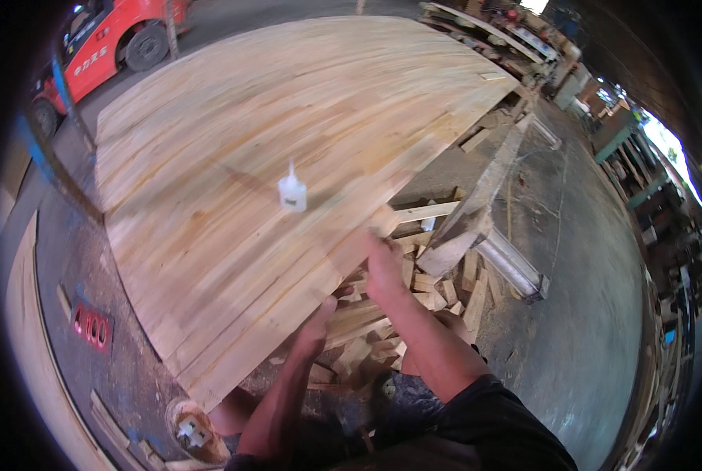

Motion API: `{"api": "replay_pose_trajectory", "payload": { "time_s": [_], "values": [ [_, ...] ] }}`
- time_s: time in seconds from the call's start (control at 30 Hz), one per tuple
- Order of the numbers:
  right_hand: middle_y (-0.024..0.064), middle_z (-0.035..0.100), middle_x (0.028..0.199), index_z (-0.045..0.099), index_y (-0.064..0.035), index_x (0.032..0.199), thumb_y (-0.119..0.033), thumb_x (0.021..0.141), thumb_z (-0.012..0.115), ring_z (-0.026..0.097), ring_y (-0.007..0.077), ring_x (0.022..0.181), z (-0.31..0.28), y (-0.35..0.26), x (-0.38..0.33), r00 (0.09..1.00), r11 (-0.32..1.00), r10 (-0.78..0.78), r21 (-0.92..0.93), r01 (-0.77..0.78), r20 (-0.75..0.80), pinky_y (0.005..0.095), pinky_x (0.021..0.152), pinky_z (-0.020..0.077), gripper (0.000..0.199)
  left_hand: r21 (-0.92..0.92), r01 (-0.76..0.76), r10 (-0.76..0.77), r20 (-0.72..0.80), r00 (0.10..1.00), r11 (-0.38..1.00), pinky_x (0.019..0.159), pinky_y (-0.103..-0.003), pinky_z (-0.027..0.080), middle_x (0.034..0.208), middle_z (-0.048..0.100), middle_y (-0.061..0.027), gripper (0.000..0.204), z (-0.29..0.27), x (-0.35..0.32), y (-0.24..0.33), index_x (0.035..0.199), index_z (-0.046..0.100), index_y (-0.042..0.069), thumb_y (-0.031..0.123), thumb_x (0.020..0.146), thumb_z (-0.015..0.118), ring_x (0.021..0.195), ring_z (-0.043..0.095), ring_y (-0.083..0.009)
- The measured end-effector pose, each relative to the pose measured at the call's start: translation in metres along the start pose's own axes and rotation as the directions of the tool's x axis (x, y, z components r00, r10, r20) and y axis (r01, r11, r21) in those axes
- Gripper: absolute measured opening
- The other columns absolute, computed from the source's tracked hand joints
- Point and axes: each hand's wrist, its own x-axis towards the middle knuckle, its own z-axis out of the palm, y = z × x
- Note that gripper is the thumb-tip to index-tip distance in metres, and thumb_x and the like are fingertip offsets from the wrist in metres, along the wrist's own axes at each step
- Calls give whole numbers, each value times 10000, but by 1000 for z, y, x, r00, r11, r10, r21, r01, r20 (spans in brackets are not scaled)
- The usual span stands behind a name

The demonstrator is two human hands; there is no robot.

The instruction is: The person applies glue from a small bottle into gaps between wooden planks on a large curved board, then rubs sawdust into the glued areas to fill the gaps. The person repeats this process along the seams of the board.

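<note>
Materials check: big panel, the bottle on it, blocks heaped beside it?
Panel: wood, probably joined strips; grain, dark streaks and long seams show. Looks matte, perhaps unvarnished.

Bottle: likely plastic, from its milky white body and thin nozzle; finish unclear.

Blocks: apparently raw wood, given the pale tan colour and straight-cut edges; species can't be told.

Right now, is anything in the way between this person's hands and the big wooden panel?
Nothing visible is. The left hand and right hand are both right at the near edge of the wooden panel. The white bottle stands on the panel, past the hands, so it isn't between.
</note>
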Motion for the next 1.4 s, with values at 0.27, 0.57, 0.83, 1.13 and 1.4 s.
{"api": "replay_pose_trajectory", "payload": {
  "time_s": [0.27, 0.57, 0.83, 1.13, 1.4],
  "values": [
    [130, 725, 1257, 645, 30, 1361, -287, 1077, 701, 703, 240, 1157, 9, -11, -13, 996, 1000, 0, 13, -1, 93, 412, 977, 591, 429, 744, -147, 118, 92, 989, 652, 969, -456, 594, 1323, 737, -229, 679, 42, -66, 41, 1534, 561, 28, 133, 913, 814, 1151, 734, -396],
    [167, 673, 1387, 560, 41, 1450, -271, 1093, 669, 712, 311, 1184, 33, -16, -28, 999, 998, -36, 61, 35, 13, 465, 1018, 596, 487, 953, 196, 515, -51, 856, -231, 1192, -576, 393, 1575, 572, -196, 823, -12, -214, 133, 1511, 586, 33, 501, 881, 832, 1467, 522, -406],
    [169, 670, 1405, 538, 36, 1479, -310, 1124, 630, 695, 314, 1229, 36, -14, -27, 999, 993, -17, 114, 13, 32, 465, 1049, 578, 504, 946, 277, 473, -171, 864, -165, 1331, -645, 135, 1712, 245, -401, 1123, -3, -130, 116, 1650, 258, -139, 713, 994, 581, 1625, 157, -591],
    [142, 656, 1431, 542, 8, 1485, -322, 1135, 604, 677, 288, 1257, 28, -21, -29, 994, 993, 52, 99, -62, 99, 449, 1051, 572, 485, 954, -297, 269, 297, 916, -40, 1331, -539, 307, 1685, 397, -277, 973, -1, -64, 127, 1590, 445, -56, 384, 820, 848, 1570, 370, -482],
    [146, 646, 1436, 553, -29, 1469, -301, 1079, 705, 676, 297, 1251, 34, -8, -22, 995, 991, -37, 131, 24, 93, 465, 1030, 593, 499, 909, 153, 244, -59, 968, -388, 1354, -590, 169, 1740, 305, -289, 871, -36, -179, 145, 1638, 353, -68, 391, 996, 721, 1653, 251, -450]
  ]
}}
